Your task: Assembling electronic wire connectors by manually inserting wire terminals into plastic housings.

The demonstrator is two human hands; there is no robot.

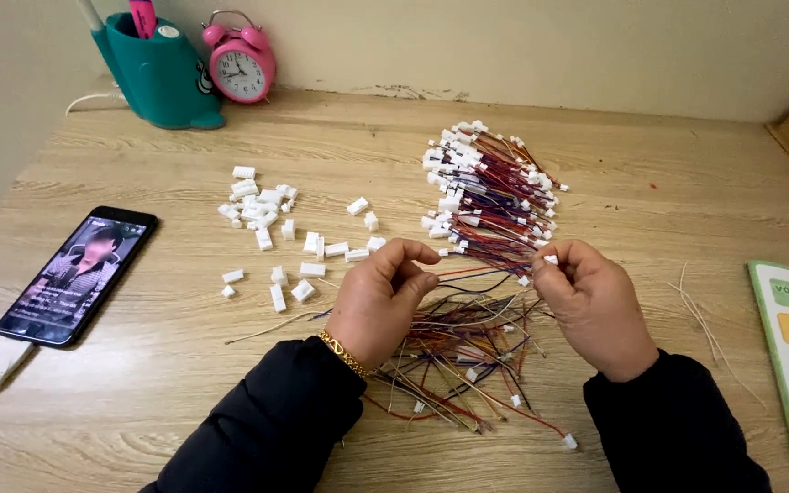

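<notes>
The left hand (379, 299) and right hand (589, 301) are pinching thin wires (477, 274) taut between curled fingers. The right is seemingly gripping a white connector (551, 260), keeping it above the wire pile (468, 351).

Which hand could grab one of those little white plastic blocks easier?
Probably the left hand. The scattered small white plastic connector blocks lie on the wooden table just beyond it, on its side. The right hand sits farther off, pinching a white-tipped thin wire.
</notes>
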